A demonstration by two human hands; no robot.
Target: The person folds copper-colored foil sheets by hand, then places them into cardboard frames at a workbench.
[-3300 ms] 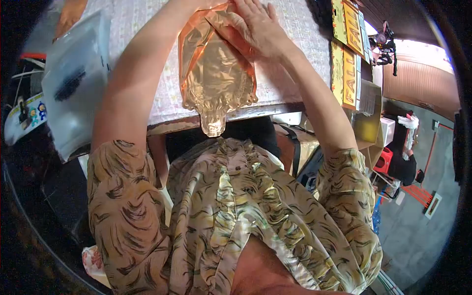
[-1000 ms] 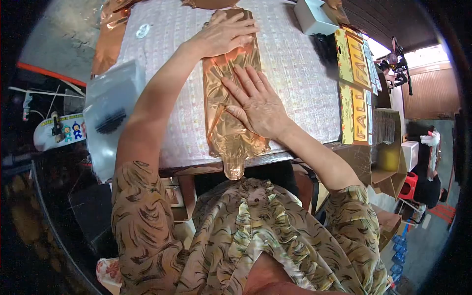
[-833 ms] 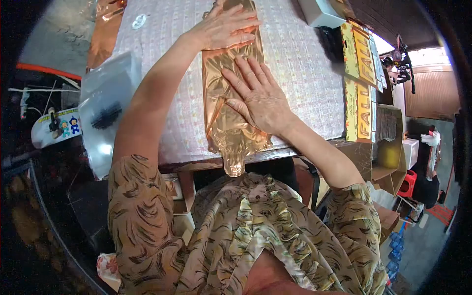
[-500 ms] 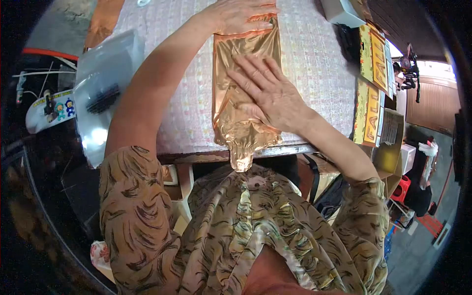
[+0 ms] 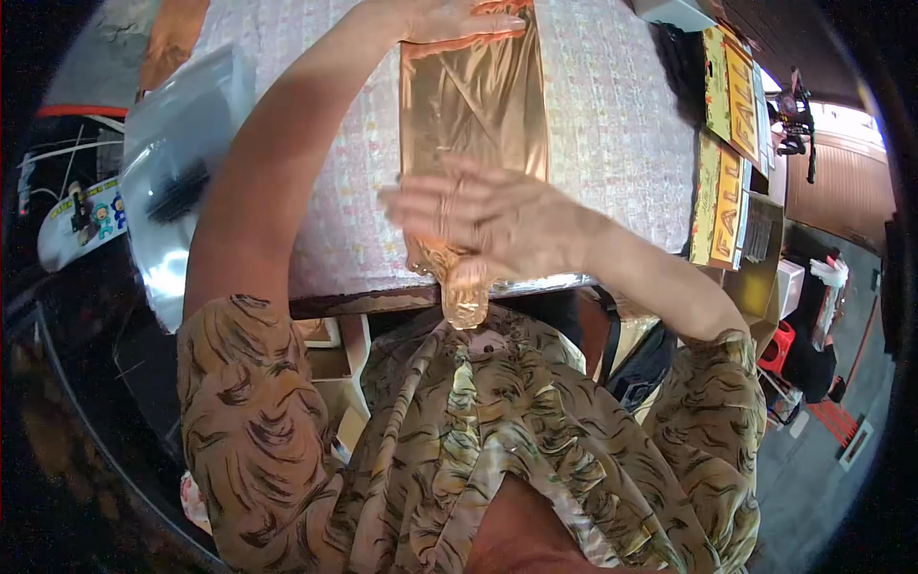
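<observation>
A shiny copper-coloured foil sheet (image 5: 478, 105) lies lengthwise on the quilted pale table cover (image 5: 612, 124). Its crumpled narrow end hangs over the table's near edge. My left hand (image 5: 445, 19) lies flat across the far part of the foil, fingers pointing right, partly cut off by the frame's top. Over the near part of the foil is my right hand (image 5: 492, 215), palm down, fingers stretched to the left and slightly blurred. It hides some of the foil beneath it.
Clear plastic bags (image 5: 177, 182) lie at the table's left edge. Yellow-and-orange packs marked FALL (image 5: 722, 191) stand along the right edge, with a black item (image 5: 677, 72) beside them. A white box (image 5: 674, 11) is at the far right corner.
My right hand has slid down and left over the foil, towards the near edge. The foil above it now looks smoother. My left hand stays on the far part.
</observation>
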